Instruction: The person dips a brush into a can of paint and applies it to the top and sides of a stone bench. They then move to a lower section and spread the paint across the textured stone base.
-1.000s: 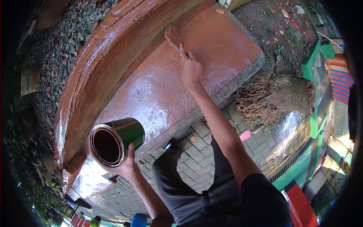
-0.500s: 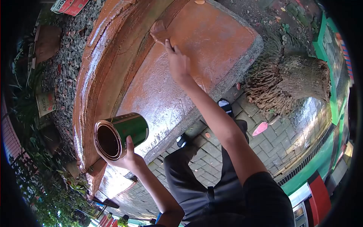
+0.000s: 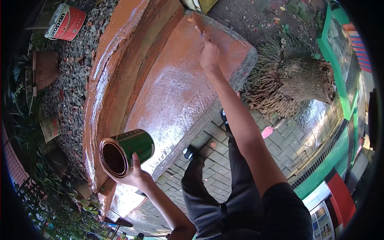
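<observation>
- Both hands are busy: the left hand (image 3: 134,174) is wrapped around a green paint can (image 3: 127,152), thumb up along its side, holding it tipped so the open mouth faces the camera.
- Inside, the can looks dark brown.
- Right hand (image 3: 209,54) is stretched far out, fingers closed around a thin brush (image 3: 197,29); only the tip of the brush shows above the fingers, near the far corner of the bench (image 3: 176,92).
- Glossy reddish-brown paint covers the bench seat, which shines wet in the middle, and its raised curved back (image 3: 116,60) has the same colour.
- Beside the bench end stands a rough tree stump (image 3: 292,86), on grey paving bricks (image 3: 296,140).
- Past the bench back lies gravel (image 3: 74,76), with a red and white bucket (image 3: 66,22) on it.
- Dark trousers (image 3: 224,192) of the person fill the lower part of the view.
</observation>
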Demonstrator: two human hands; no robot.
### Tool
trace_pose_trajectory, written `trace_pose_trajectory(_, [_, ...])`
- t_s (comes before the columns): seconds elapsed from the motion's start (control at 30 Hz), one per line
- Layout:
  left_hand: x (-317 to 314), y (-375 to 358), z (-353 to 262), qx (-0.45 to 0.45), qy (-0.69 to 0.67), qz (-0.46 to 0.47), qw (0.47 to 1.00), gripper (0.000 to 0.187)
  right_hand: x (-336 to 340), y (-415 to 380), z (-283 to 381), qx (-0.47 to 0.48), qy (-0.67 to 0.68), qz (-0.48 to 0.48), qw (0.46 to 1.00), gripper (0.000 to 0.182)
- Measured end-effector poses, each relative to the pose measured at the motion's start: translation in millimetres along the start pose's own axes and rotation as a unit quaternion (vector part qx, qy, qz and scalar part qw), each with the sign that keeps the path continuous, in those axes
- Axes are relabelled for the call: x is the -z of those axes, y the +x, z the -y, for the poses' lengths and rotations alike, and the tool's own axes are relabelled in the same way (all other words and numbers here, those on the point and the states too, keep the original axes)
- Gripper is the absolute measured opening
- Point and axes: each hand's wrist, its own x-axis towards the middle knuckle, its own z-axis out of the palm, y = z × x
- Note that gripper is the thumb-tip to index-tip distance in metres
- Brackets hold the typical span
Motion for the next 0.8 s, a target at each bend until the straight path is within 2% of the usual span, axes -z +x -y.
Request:
trace_pose_trajectory(0.07, [-5,5,0,0.001,0.007,-0.002,1.000,0.078,-9,34,0,-0.023,0.013,0.080,0.996,0.039])
trace_pose_trajectory(0.1, [-9,8,-2,0.007,0.000,-0.010,1.000,0.087,-37,35,-1,-0.024,0.010,0.084,0.996,0.039])
trace_pose_trajectory(0.13, [-12,11,-2,0.011,-0.007,-0.019,1.000,0.098,-83,23,0,-0.045,0.092,0.097,0.990,0.038])
trace_pose_trajectory(0.17, [-14,15,-1,-0.002,-0.002,-0.016,1.000,0.097,-113,15,7,-0.068,0.175,0.107,0.976,0.037])
trace_pose_trajectory(0.27, [-18,23,2,-0.016,0.006,-0.013,1.000,0.096,-93,-43,57,-0.080,0.148,0.143,0.975,0.035])
trace_pose_trajectory(0.33, [-22,27,1,-0.008,0.014,-0.012,1.000,0.097,-83,-72,69,0.006,0.064,0.113,0.992,0.037])
trace_pose_trajectory(0.37, [-23,28,-1,-0.002,0.024,-0.010,1.000,0.097,-74,-70,62,0.003,0.063,0.115,0.991,0.037])
trace_pose_trajectory(0.43, [-22,27,-6,0.006,0.030,-0.016,0.999,0.097,-27,-57,48,0.052,0.009,0.282,0.958,0.042])
trace_pose_trajectory(0.47, [-23,28,-7,0.008,0.026,-0.028,0.999,0.097,-12,-46,38,0.074,0.006,0.251,0.965,0.045])
trace_pose_trajectory(0.5, [-23,30,-6,0.008,0.024,-0.025,0.999,0.097,4,-32,33,0.040,0.038,0.251,0.966,0.043])
trace_pose_trajectory(0.57, [-22,29,-5,0.008,0.021,-0.007,1.000,0.096,0,-3,19,0.032,0.056,0.132,0.989,0.039])
trace_pose_trajectory(0.6, [-20,28,-4,0.011,0.021,-0.006,1.000,0.096,-4,13,18,0.031,0.054,0.133,0.989,0.039])
trace_pose_trajectory(0.67, [-14,26,-1,0.007,0.029,-0.011,0.999,0.095,-13,42,29,-0.035,0.035,0.100,0.994,0.032])
trace_pose_trajectory(0.7, [-11,25,-1,0.009,0.034,-0.012,0.999,0.095,-34,36,31,-0.035,0.036,0.106,0.993,0.032])
trace_pose_trajectory(0.77, [-12,22,-4,0.013,0.029,-0.018,0.999,0.093,-82,18,42,-0.114,0.141,0.144,0.973,0.030])
trace_pose_trajectory(0.8, [-12,22,-5,0.014,0.029,-0.019,0.999,0.093,-78,-1,64,-0.108,0.117,0.144,0.977,0.030])
